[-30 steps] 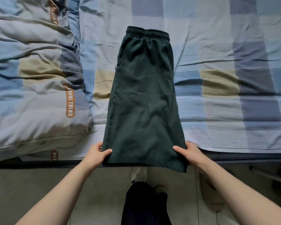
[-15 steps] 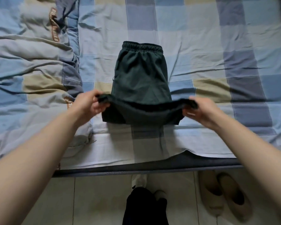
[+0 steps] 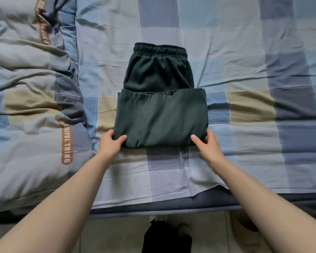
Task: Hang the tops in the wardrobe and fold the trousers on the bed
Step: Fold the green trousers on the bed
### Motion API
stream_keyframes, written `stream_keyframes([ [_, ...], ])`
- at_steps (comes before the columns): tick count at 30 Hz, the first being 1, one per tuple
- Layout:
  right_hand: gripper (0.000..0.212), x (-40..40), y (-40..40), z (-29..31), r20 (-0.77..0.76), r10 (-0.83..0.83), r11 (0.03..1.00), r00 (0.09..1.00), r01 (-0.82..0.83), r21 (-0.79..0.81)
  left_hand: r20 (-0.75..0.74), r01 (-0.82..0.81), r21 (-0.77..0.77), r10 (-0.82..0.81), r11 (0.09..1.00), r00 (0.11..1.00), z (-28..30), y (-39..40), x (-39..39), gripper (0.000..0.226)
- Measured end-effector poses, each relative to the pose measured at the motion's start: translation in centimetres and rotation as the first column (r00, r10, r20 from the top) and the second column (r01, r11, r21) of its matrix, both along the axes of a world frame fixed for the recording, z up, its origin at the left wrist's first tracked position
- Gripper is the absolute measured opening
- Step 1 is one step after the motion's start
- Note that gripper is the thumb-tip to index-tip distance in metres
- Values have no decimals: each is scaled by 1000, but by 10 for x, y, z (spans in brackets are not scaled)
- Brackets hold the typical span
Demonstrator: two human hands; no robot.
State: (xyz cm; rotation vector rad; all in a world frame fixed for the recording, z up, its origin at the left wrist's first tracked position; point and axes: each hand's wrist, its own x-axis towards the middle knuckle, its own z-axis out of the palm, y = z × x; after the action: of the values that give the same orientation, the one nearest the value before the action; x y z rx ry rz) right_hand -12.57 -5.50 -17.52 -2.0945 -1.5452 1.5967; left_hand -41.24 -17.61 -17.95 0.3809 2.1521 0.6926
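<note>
While one pair of dark green trousers (image 3: 161, 110) lies folded once on the checked sheet of the bed (image 3: 244, 161), near its front edge, a person's two hands take hold of the fold line closest to them. The left hand (image 3: 110, 143) pinches the left corner of the fold, thumb on top and fingers tucked beneath the cloth; the right hand (image 3: 206, 143) grasps the right corner the same way. The hem end of the legs rests partway up the garment, leaving the elastic waistband (image 3: 160, 50) uncovered toward the far side of the bed.

To finish the fold cleanly, both corners would best be lifted together and level, carried forward until the folded edge meets the waistband, then laid down and smoothed outward so no ridge is trapped inside. Uneven lifting could skew the soft knit and leave the sides out of line.

Counted: one pair of trousers, two hands, and one rumpled quilt (image 3: 29, 110) along the bed's left side. No tops or wardrobe appear in view.
</note>
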Motion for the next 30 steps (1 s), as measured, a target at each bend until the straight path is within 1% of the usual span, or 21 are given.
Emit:
stream_keyframes([
  [1, 33, -2, 2, 0, -2, 12, 1000, 1000, -12, 5, 23, -2, 46, 1, 999, 1000, -1, -1, -2, 19],
  [2, 28, -3, 4, 1, -36, -4, 1000, 999, 3, -18, 39, -16, 88, 12, 996, 999, 0, -2, -3, 23],
  [3, 24, -2, 5, 4, -118, -73, 996, 990, 66, -65, 59, -54, 132, 47, 990, 997, 0, -4, -4, 24],
  [4, 21, 0, 5, 8, -235, -181, 979, 955, 153, -133, 101, -116, 174, 99, 978, 990, 1, -6, -4, 21],
  [5, 19, 3, 3, 12, -348, -296, 948, 890, 231, -217, 174, -194, 212, 159, 958, 972, 2, -7, -3, 15],
  [6, 18, 8, 0, 15, -421, -392, 913, 818, 287, -291, 244, -260, 224, 205, 939, 948, 2, -9, 0, 11],
  [7, 18, 13, -4, 16, -453, -457, 882, 766, 324, -342, 285, -306, 228, 237, 924, 929, 3, -11, 3, 10],
  [10, 17, 31, -22, 15, -430, -596, 795, 677, 425, -432, 319, -367, 173, 300, 914, 899, -3, -18, 13, 7],
  [12, 18, 40, -32, 14, -416, -676, 733, 609, 490, -473, 384, -407, 139, 330, 903, 863, -4, -24, 17, 6],
  [13, 17, 43, -37, 14, -419, -699, 712, 580, 505, -488, 411, -417, 126, 335, 900, 848, -3, -28, 18, 7],
  [15, 18, 48, -47, 19, -425, -713, 699, 558, 519, -492, 467, -434, 109, 339, 894, 817, 3, -40, 22, 11],
  [18, 13, 60, -64, 37, -400, -709, 703, 581, 542, -460, 556, -507, 66, 390, 860, 734, 25, -67, 31, 15],
  [19, 11, 64, -70, 47, -382, -691, 720, 613, 535, -443, 576, -523, 53, 402, 851, 712, 35, -77, 35, 15],
  [20, 8, 69, -75, 57, -357, -657, 748, 664, 514, -420, 582, -518, 42, 401, 854, 707, 45, -88, 37, 15],
  [22, 4, 81, -86, 81, -311, -550, 823, 775, 441, -358, 569, -469, 33, 369, 883, 735, 72, -110, 44, 15],
  [24, 9, 94, -90, 107, -314, -444, 884, 839, 352, -308, 535, -384, 34, 308, 923, 787, 100, -127, 48, 14],
  [27, 24, 95, -76, 152, -328, -296, 945, 897, 226, -236, 466, -283, 74, 218, 956, 858, 143, -126, 40, 7],
  [28, 29, 90, -66, 164, -327, -265, 955, 907, 201, -217, 442, -262, 88, 198, 961, 875, 154, -115, 33, 9],
  [30, 30, 75, -37, 180, -320, -250, 960, 914, 191, -204, 392, -226, 155, 150, 962, 907, 170, -83, 18, 20],
])
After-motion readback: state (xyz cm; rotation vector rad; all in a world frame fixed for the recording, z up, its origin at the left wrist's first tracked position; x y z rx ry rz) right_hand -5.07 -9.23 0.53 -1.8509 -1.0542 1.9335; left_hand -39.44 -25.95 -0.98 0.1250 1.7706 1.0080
